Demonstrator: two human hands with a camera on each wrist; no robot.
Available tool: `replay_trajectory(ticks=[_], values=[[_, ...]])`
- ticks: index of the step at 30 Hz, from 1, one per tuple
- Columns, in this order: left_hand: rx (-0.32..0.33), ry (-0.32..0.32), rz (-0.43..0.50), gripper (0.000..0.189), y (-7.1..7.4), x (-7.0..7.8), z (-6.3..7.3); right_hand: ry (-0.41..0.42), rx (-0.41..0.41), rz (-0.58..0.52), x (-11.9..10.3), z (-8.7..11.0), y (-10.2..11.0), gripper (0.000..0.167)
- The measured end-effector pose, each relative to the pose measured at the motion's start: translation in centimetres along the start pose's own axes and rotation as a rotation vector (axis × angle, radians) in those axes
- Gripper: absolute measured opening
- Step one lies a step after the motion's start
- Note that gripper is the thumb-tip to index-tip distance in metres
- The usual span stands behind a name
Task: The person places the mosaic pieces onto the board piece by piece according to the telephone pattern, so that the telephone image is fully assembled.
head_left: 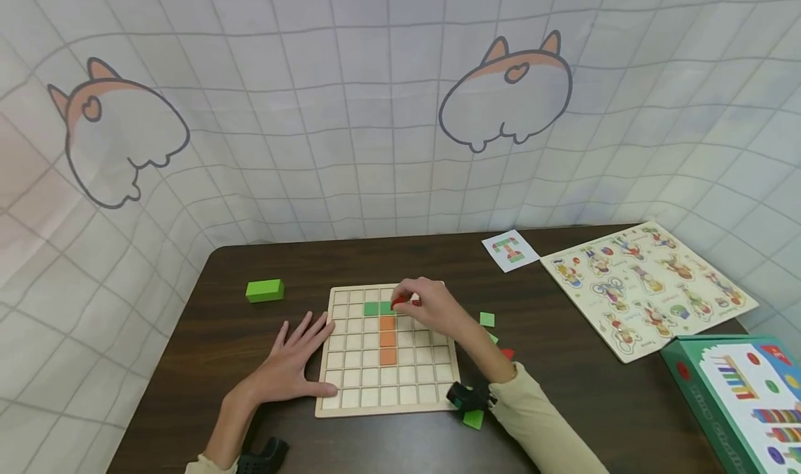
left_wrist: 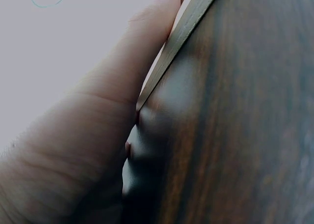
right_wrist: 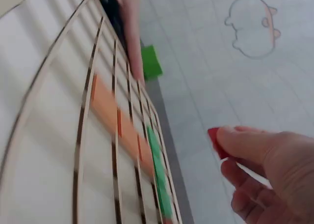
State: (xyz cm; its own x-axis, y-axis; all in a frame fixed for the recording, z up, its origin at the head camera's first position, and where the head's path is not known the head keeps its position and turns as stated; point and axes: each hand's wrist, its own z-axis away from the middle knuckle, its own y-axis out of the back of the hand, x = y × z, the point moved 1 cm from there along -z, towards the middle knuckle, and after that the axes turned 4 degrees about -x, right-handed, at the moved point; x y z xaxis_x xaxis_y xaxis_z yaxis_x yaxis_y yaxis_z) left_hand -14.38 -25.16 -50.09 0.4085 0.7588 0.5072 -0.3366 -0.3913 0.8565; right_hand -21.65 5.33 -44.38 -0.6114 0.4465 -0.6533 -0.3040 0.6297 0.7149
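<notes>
A wooden grid board point(head_left: 369, 413) lies on the dark table. Green tiles point(head_left: 371, 308) sit in its upper row, with orange tiles point(head_left: 388, 338) in a column below them. My right hand point(head_left: 432, 306) pinches a small red piece point(right_wrist: 216, 140) between thumb and fingertips, above the board's upper part. A bit of red also shows on the board beside that hand, partly hidden by it. With fingers spread and straight, my left hand point(head_left: 290, 363) rests along the board's left edge. In the left wrist view the thumb point(left_wrist: 142, 32) touches the board's rim point(left_wrist: 179, 32).
Loose green pieces point(head_left: 487, 319) and a red piece point(head_left: 507, 354) lie right of the board, some under the right forearm. A green block point(head_left: 265, 290) stands at left. Behind right are a pattern card point(head_left: 510, 250), a picture puzzle board point(head_left: 651, 286) and a toy box point(head_left: 707, 397).
</notes>
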Motion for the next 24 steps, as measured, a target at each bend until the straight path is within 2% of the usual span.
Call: replay_trajectory(ticks=[5,9,13,19,24], values=[[-0.008,0.014,0.001,0.108,0.1,0.1,0.0,-0.020,-0.091,-0.011,-1.0,-3.5,-2.9,0.008],[-0.012,0.017,-0.002,0.108,0.1,0.2,0.0,-0.064,-0.139,0.059,-1.3,-5.1,-4.7,0.012],[-0.005,0.009,-0.007,0.108,0.1,0.2,-0.1,-0.104,-0.176,0.134,-1.4,-5.7,-5.6,0.014],[-0.007,0.010,-0.007,0.108,0.0,0.1,0.0,-0.154,-0.202,0.174,-1.7,-6.0,-6.2,0.016],[0.000,0.007,-0.005,0.108,0.0,0.1,0.0,-0.121,-0.178,0.274,-2.0,-5.9,-6.3,0.015]])
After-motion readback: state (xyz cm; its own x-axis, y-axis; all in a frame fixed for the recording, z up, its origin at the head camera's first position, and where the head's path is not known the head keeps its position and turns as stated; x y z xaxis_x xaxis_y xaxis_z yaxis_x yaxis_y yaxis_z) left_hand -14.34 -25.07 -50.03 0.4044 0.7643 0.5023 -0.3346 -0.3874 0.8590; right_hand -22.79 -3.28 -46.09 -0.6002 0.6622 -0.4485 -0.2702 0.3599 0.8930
